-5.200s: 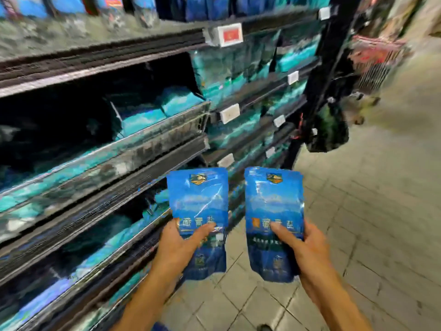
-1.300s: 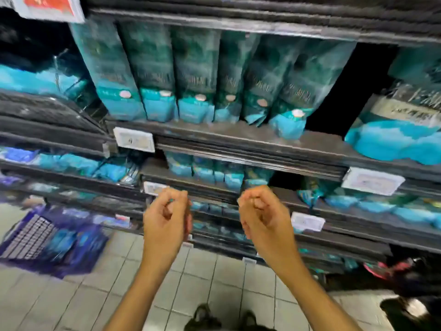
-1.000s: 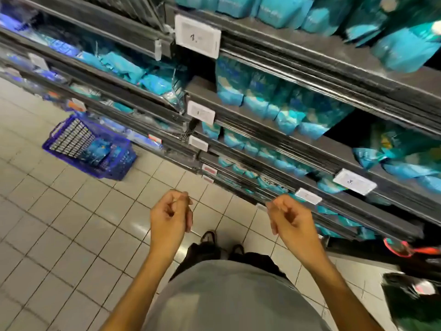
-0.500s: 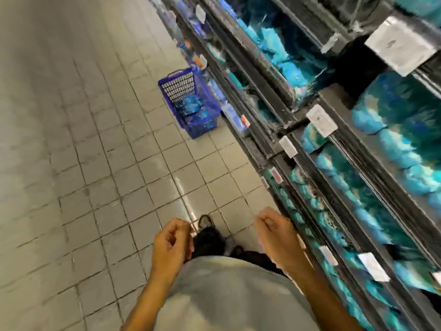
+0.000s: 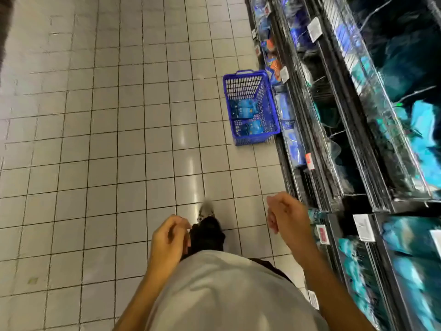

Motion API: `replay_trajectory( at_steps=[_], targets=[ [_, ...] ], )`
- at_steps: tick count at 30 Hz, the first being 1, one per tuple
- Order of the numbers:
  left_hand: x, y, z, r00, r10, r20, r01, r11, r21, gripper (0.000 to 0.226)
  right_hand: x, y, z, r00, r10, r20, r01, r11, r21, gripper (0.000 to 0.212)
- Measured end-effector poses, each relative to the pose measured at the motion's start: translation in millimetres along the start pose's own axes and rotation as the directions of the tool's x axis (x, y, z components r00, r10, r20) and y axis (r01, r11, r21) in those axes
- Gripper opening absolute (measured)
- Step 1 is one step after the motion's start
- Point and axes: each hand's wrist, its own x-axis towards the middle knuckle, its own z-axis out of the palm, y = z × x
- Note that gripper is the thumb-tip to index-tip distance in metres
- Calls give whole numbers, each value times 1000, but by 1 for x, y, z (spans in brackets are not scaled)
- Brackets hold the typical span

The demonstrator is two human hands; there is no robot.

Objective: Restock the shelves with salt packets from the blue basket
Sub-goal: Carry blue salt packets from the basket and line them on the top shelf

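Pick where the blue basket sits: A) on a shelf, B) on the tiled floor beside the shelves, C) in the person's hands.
B: the blue basket stands on the tiled floor against the shelves, blue packets inside; both hands are loosely curled and hold nothing.

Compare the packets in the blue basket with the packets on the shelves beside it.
The basket packets lie flat in the blue basket on the floor; the shelf packets sit on racks behind rails. Basket packets are deep blue; many shelf packets look teal. Both are soft pouches.
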Motion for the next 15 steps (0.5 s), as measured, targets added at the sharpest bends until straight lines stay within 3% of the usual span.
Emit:
replay_trajectory(
  at_steps=[4, 9, 15],
  targets=[
    [82, 56, 1, 994, 39, 106, -36, 999, -26, 33, 37, -11, 1, 996, 18, -82, -21, 999, -32, 35],
    [168, 130, 23, 972, 92, 219, -77, 994, -73, 24, 61, -15, -22, 962, 105, -251, -95, 994, 50, 35],
    [259, 190, 67, 955, 85, 284, -88, 996, -2, 28, 122, -21, -46, 905, 159, -394, -111, 984, 141, 36]
  ],
)
